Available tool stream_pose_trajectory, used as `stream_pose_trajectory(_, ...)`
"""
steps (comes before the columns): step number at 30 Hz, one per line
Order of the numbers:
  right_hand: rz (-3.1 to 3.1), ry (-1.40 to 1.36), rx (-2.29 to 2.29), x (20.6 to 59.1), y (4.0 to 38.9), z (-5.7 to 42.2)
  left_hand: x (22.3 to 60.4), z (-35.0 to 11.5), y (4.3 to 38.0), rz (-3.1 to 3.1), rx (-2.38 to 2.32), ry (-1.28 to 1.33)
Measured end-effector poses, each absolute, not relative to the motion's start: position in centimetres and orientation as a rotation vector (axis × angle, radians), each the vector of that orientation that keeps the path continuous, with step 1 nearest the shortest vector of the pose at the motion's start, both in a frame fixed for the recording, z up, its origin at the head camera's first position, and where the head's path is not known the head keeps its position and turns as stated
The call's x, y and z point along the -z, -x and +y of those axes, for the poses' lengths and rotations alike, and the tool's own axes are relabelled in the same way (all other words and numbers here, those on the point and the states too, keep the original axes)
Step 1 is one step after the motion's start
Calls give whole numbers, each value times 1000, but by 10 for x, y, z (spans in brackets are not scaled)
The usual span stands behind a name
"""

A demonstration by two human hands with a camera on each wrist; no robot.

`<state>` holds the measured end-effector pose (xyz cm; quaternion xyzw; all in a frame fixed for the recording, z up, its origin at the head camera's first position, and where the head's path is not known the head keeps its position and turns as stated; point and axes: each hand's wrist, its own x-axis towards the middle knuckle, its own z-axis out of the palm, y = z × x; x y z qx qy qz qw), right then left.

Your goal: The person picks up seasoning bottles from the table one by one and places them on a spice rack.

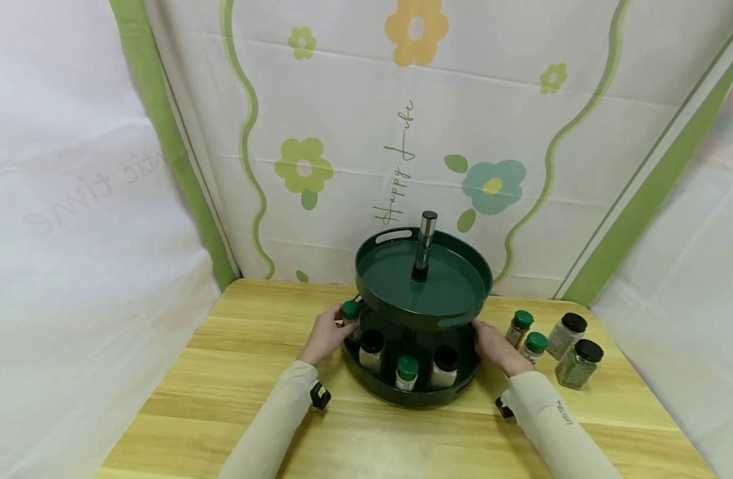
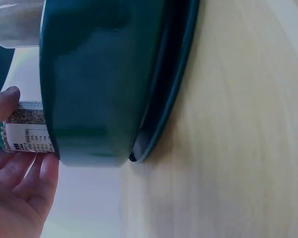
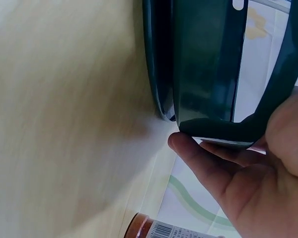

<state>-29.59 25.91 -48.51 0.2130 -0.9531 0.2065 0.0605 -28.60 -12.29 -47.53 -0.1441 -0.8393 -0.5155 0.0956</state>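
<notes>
In the head view, a dark green two-tier round tray stand [image 1: 408,320] stood on a wood-grain table [image 1: 211,372], its metal post [image 1: 426,243] rising through the upper tray [image 1: 390,279]. At the left edge of the lower tray [image 1: 411,399], the left hand [image 1: 326,333] pinched a green-capped spice bottle [image 1: 350,311]. Nearby in that tray stood a left black-lidded jar [image 1: 370,359], a short green-capped bottle [image 1: 406,376] and a right black-lidded jar [image 1: 444,372]. The right hand [image 1: 495,346] was at the opposite side, its fingertips partly hidden by the stand. On the table to the right were two green-capped bottles [image 1: 519,329] and two black-lidded jars [image 1: 576,366].

In the left wrist view, the thumb lay on one side of the pinched bottle and the fingers, close together, on the other. Its label and speckled contents showed; its lower end was behind the tray wall, so whether it touched the tray floor could not be told.

In the right wrist view, the forefinger reached along the tray's outer wall, its tip touching near the base, slightly apart from the next finger. How far the thumb curled could not be told. Below, a bottle with a barcode label [image 3: 164,230] lay partly in frame.
</notes>
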Motion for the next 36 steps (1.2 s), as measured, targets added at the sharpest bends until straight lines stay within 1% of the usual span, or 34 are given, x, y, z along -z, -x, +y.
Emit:
stream_pose_trajectory(26,-2909,-624,-643,485,293,258,482,-123,284,-2557,1490,373)
stream_pose_trajectory(36,-2938,-656,-593,477,293,259,480,-123,285,-2536,1505,363)
